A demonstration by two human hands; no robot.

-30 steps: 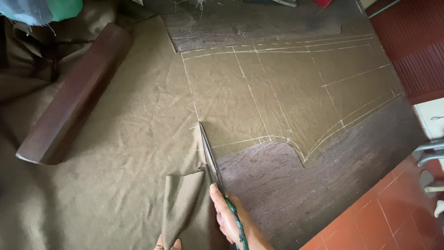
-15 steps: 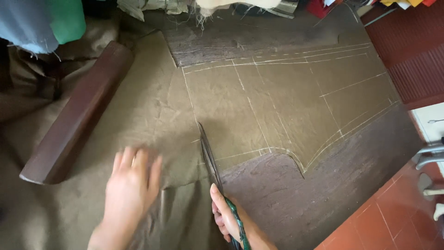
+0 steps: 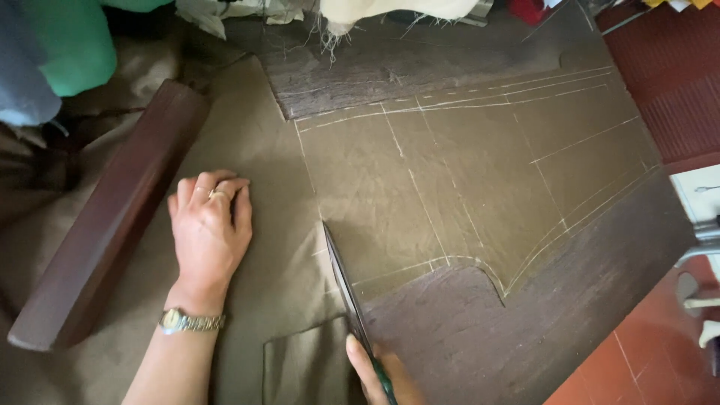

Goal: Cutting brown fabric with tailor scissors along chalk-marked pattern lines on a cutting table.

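Cloth (image 3: 247,300), olive and lightly creased, lies spread over a dark wooden table (image 3: 480,352) and covers most of its left and middle. Chalk lines (image 3: 465,172) mark a pattern piece on the right part of the cloth: long straight strokes near the far edge, cross strokes, and a curve low on the right. Along that curve the cloth ends and the bare table shows.

Your left hand (image 3: 208,236) rests flat on the cloth, palm down, fingers loosely together and pointing away from you. It holds nothing. A ring sits on one finger, and a watch (image 3: 191,322) with a metal band is on the wrist.

Your right hand (image 3: 375,375) is at the lower edge of the view, wrapped around the handle of the scissors (image 3: 343,285). The long dark blades point away from you into the cloth, just left of the marked piece, and look nearly closed. A loose flap of cloth lies beside the hand on its left.

Left of your left hand a long dark wooden block (image 3: 112,217) lies at a slant on the cloth, near but not touching the hand. Green and blue fabric (image 3: 60,52) is heaped at the far left corner, and pale frayed scraps (image 3: 360,15) lie at the far edge. No bin, box or tray is in view. Red floor tiles (image 3: 637,367) show at the lower right.
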